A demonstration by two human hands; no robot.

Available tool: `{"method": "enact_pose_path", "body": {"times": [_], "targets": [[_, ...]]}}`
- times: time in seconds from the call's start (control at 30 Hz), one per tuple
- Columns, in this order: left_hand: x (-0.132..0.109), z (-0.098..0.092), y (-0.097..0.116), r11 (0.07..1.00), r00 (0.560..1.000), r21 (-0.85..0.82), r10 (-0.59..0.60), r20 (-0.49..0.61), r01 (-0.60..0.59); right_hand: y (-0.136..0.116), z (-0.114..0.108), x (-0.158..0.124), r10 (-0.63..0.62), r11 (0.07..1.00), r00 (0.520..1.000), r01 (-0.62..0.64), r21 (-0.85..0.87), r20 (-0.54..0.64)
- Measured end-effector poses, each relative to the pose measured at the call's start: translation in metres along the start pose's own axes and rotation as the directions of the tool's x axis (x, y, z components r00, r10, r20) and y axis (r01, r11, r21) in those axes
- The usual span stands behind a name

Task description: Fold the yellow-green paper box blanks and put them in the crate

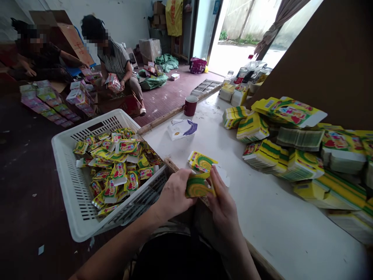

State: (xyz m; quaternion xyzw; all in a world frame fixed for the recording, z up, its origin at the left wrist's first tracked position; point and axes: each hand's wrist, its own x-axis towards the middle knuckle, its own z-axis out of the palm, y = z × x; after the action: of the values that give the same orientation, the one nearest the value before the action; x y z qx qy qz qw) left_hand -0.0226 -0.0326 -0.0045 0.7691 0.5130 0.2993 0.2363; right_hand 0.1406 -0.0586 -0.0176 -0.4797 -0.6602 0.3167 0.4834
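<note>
While you are gripping the yellow-and-green carton blank [198, 186] over the near edge of the desk [262, 210], both hands are closing on it: your left hand [173, 196] is pinching its left end and your right hand [223, 202] is pressing its right side. Another printed blank [202, 161] is lying just beyond it. A white plastic crate [67, 155] of folded boxes [116, 167] is sitting to your left, and stacks of blanks [291, 159] are lying to your right.
</note>
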Motion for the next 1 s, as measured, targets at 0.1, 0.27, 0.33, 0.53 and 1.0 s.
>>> {"method": "enact_pose_path", "body": {"times": [0.1, 0.27, 0.33, 0.53, 1.0], "targets": [[0.003, -0.012, -0.001, 0.999, 0.999, -0.038, -0.03, 0.032, 0.031, 0.004, -0.013, 0.006, -0.052, 0.991, 0.978, 0.075, -0.111, 0.201], [0.006, -0.018, 0.002, 0.991, 0.995, -0.122, -0.05, 0.089, 0.061, -0.004, -0.032, 0.02, 0.012, 0.992, 0.92, 0.037, -0.119, 0.391], [0.006, -0.016, 0.003, 0.988, 0.996, -0.145, -0.047, 0.081, 0.058, -0.009, -0.026, 0.02, 0.035, 0.994, 0.943, 0.001, -0.109, 0.33], [0.011, -0.019, -0.012, 0.652, 0.917, -0.758, -0.304, -0.258, 0.003, 0.015, -0.001, 0.02, 0.088, 0.996, 0.996, -0.088, 0.001, -0.02], [0.008, 0.015, -0.014, 0.086, 0.814, -0.931, -0.519, 0.263, 0.355, 0.055, -0.017, 0.042, 0.096, 0.766, 0.971, -0.213, -0.606, -0.221]]}}
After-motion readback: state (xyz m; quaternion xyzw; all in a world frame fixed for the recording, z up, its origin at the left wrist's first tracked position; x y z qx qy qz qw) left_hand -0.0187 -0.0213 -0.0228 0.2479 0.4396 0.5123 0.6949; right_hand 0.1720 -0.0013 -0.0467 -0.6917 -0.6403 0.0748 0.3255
